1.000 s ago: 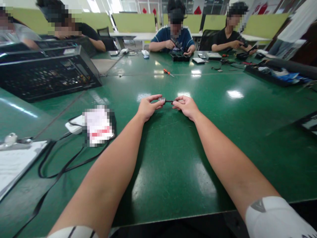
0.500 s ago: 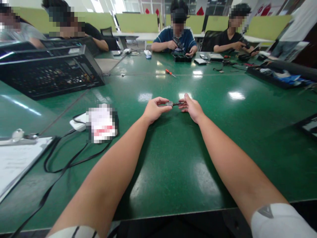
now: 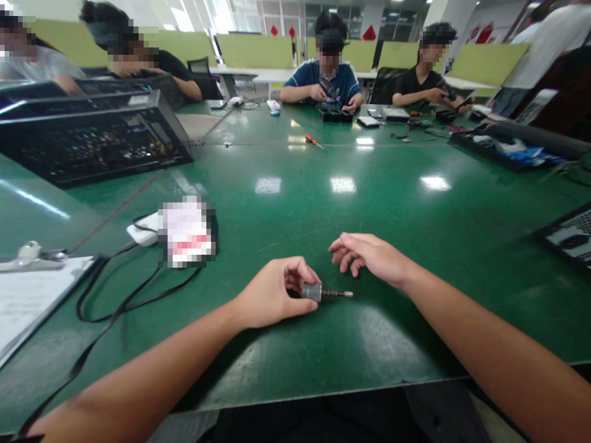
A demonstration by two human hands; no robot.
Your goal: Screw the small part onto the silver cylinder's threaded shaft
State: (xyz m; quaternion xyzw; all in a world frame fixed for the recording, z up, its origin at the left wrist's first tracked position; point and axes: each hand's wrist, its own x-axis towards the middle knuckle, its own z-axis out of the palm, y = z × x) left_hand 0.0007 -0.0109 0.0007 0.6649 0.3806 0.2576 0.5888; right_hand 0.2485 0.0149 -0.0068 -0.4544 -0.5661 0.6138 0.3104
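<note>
Pinched between the thumb and fingers of my left hand (image 3: 265,294) is a small grey metal cylinder with a ribbed shaft (image 3: 314,291). It lies nearly level over the green table, its thin shaft pointing right to a lighter tip. Part of the cylinder's left end is hidden by the fingers. My right hand (image 3: 376,258) is off to the right and a little farther away, fingers loosely curled and apart. Nothing is in it, and it does not touch the shaft.
On the left are a black-framed panel (image 3: 96,138), a badge (image 3: 187,231) with a black strap, and a clipboard (image 3: 46,289). An orange screwdriver (image 3: 313,141) lies farther back. A black tray (image 3: 517,147) sits at right. Co-workers sit across the green table (image 3: 277,215).
Both hands have come nearer to me, the left one bringing the metal cylinder along. My right hand has moved away from the shaft, which now shows fully.
</note>
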